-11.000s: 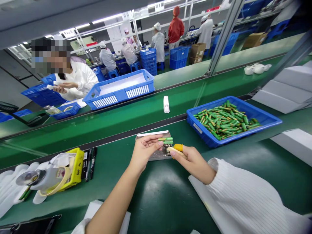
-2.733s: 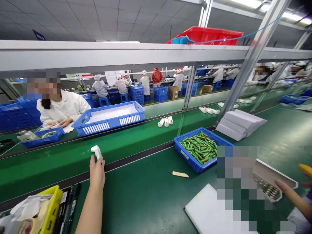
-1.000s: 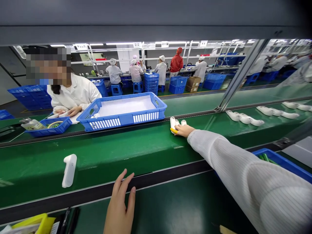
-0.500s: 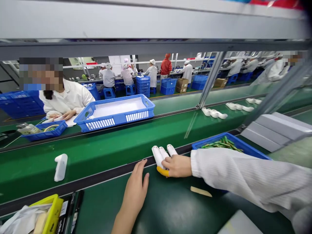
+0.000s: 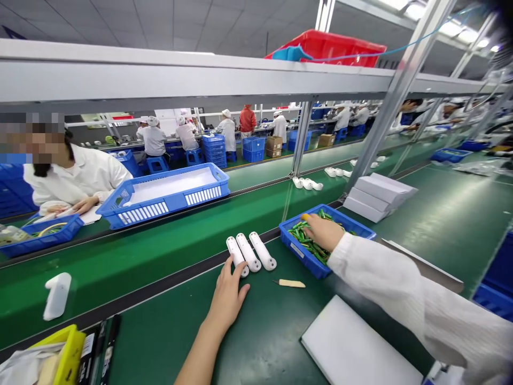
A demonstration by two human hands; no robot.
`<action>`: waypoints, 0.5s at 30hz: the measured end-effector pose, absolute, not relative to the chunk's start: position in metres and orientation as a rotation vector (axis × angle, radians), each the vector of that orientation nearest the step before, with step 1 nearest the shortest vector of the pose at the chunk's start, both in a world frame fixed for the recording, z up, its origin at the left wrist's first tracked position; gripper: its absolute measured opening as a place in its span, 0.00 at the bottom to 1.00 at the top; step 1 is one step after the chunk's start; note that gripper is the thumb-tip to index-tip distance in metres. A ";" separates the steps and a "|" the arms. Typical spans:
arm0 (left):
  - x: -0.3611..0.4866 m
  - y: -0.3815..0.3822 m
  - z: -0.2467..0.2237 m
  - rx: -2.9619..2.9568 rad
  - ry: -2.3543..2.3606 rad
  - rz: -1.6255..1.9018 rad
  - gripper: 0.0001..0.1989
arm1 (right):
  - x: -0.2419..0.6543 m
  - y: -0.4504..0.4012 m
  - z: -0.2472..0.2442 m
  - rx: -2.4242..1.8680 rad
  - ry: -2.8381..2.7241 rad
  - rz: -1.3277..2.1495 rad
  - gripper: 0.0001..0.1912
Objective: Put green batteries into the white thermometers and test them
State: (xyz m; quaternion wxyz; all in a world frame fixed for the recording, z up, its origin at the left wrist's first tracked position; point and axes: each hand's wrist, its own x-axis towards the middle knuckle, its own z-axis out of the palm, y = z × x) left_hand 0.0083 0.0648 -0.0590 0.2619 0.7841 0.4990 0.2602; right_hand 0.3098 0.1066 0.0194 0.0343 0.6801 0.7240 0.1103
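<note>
Three white elongated plastic casings (image 5: 262, 251) lie side by side at the bench's far edge, with small dark holes at their ends. My left hand (image 5: 227, 291) is open, its fingertips at the near end of the leftmost casing (image 5: 236, 255) and the thumb held apart. My right hand (image 5: 324, 232), with a yellow cover on one finger, reaches into a blue tray (image 5: 306, 260) of small green slim pieces (image 5: 315, 247). Its visible fingers are a little apart; the tips among the pieces are partly hidden. Between the hands lies a small pale-handled blade tool (image 5: 292, 283).
A white block (image 5: 356, 342) lies near right, and white boxes (image 5: 374, 195) are stacked beyond the tray. A green conveyor (image 5: 160, 256) carries a white part (image 5: 57, 295). Across it, a co-worker (image 5: 76, 176) sits by a large blue crate (image 5: 168, 203). A yellow bin (image 5: 70, 353) stands near left.
My right hand has left the white casings and moved right into the blue tray. My left hand has come up to the leftmost casing. The view has shifted right and up.
</note>
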 end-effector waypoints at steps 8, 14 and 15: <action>-0.005 0.068 -0.052 1.733 1.454 1.035 0.10 | 0.349 0.133 -0.016 2.161 2.307 -0.063 0.08; -0.034 0.078 -0.022 1.275 1.289 1.455 0.20 | 0.349 0.133 -0.005 2.376 2.515 -0.080 0.10; -0.037 0.078 -0.015 1.184 1.224 1.550 0.21 | 0.349 0.132 0.000 2.429 2.569 -0.056 0.12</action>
